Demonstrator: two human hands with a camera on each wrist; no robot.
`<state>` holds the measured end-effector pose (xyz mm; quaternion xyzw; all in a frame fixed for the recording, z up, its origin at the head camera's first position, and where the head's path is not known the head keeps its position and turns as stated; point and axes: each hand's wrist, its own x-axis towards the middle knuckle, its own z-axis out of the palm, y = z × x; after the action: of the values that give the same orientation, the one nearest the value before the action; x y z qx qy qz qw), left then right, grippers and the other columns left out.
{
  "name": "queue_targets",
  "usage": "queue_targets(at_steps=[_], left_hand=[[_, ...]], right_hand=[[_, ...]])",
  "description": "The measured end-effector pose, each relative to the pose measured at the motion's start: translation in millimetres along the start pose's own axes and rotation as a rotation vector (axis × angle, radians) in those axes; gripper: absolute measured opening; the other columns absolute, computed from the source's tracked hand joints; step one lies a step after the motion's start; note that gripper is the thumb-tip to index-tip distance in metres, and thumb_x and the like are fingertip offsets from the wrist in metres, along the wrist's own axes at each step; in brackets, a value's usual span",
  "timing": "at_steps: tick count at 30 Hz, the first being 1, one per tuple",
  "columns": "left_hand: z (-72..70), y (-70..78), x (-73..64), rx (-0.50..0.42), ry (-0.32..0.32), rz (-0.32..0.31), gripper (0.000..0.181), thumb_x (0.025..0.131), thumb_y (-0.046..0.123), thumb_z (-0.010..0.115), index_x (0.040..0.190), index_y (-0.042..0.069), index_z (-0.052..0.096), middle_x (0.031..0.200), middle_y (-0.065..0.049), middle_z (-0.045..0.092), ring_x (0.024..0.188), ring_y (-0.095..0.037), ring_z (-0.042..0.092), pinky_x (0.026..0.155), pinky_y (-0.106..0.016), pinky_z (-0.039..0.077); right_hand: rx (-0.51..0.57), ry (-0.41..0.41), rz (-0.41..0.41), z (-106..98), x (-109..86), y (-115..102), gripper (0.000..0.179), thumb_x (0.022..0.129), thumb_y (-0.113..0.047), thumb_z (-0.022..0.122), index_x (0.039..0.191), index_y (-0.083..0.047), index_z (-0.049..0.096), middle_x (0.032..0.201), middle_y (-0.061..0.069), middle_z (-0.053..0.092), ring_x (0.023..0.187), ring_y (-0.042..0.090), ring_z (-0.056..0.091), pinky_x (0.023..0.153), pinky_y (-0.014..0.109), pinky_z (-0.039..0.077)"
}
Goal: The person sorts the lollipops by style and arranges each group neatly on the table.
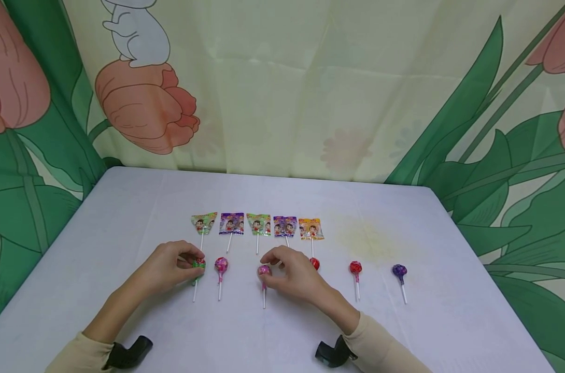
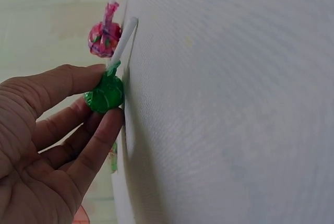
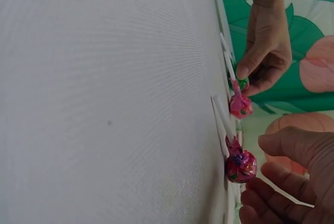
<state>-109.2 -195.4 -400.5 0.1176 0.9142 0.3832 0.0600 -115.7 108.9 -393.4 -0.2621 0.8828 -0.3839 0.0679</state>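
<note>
My left hand (image 1: 172, 267) pinches a round lollipop in a green wrapper (image 2: 106, 94) between thumb and fingers; its white stick points toward the table's near side. Beside it lies a pink-wrapped lollipop (image 1: 221, 265), untouched. My right hand (image 1: 289, 272) is at another pink lollipop (image 3: 241, 165); in the right wrist view the thumb and fingers are parted beside its head, not closed round it. Whether a fingertip touches it, I cannot tell. A red lollipop (image 1: 314, 263) lies partly hidden behind the right hand.
Farther back runs a row of flat-packed lollipops: green (image 1: 203, 223), purple (image 1: 231, 223), green (image 1: 259, 224), purple (image 1: 284, 226) and orange (image 1: 311, 228). Off to the right lie a red lollipop (image 1: 355, 268) and a purple one (image 1: 399, 271). A white cloth covers the table (image 1: 450, 331); a printed curtain (image 1: 282, 103) hangs behind.
</note>
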Motion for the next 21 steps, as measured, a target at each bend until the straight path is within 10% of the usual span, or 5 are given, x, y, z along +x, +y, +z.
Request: queue_targets(at_steps=[21], left_hand=[[0.0, 1.4, 0.9, 0.006, 0.002, -0.012, 0.027, 0.080, 0.005, 0.086, 0.103, 0.001, 0.074, 0.092, -0.001, 0.069, 0.082, -0.016, 0.063, 0.073, -0.028, 0.058]], right_hand=[[-0.029, -0.031, 0.017, 6.4, 4.0, 6.8, 0.019, 0.089, -0.015, 0.079, 0.106, -0.012, 0.072, 0.094, -0.006, 0.066, 0.086, 0.013, 0.063, 0.078, 0.028, 0.053]])
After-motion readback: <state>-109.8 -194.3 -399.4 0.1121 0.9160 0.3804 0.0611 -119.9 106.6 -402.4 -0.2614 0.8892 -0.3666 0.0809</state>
